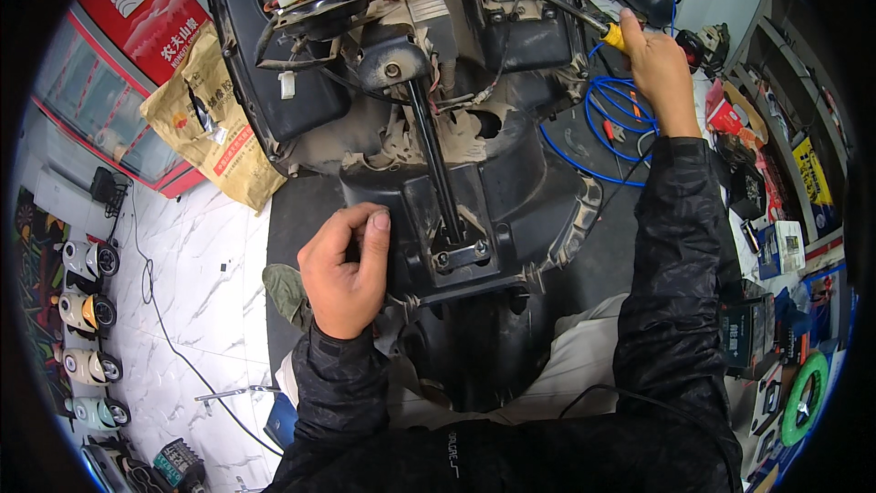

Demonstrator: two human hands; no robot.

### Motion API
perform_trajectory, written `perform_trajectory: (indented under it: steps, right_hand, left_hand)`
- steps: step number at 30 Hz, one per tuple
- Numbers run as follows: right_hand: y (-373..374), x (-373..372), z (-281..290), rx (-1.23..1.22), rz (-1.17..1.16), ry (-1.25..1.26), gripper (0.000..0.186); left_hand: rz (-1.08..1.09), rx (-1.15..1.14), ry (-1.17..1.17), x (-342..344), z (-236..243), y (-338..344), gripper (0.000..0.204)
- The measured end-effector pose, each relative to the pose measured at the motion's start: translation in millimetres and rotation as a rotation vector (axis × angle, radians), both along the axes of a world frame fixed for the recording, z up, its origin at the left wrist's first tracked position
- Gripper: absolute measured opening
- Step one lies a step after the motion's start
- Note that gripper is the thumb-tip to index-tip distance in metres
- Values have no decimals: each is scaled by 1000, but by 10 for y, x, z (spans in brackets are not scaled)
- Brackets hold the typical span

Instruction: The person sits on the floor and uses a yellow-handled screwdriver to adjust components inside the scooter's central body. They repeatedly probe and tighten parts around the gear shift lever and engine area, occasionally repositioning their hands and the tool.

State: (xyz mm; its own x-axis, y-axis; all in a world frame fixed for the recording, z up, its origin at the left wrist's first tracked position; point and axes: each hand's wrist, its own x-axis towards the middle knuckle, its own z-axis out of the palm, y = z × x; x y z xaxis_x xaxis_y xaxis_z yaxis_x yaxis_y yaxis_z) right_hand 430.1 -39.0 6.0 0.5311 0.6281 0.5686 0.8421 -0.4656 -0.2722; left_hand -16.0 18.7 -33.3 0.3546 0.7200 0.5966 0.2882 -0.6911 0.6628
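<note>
Finding the right hand (659,73) clamped on a yellow-handled screwdriver (613,36), we note its shaft (568,7) slanting forward-left over black bodywork (534,47), left hand (347,274) farther off, hold unclear.

White marbled floor (210,310) left, grey shelving (783,59) right.

1 fisheye view, looking down from the head

The camera, the left 1 of 2 worn side by side on the person's head, faced downward and forward. The black sleeves (671,283) extended from the lower edge, near the lens, with the left hand (347,265) and right hand (659,73) beyond. Dusty black bodywork (522,190) filled the middle at close range; the shelf unit (792,82) and tiled floor (196,283) lay toward the curved rim.
</note>
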Motion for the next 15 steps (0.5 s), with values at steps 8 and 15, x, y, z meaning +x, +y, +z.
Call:
perform_trajectory:
  steps: [8,15]
  right_hand:
    - [-25,-73,4,-18,6,-61,41]
    - [24,-76,-15,-3,18,-44,44]
  left_hand:
    - [1,6,12,-1,4,-2,12]
    - [4,-1,11,-3,3,-6,13]
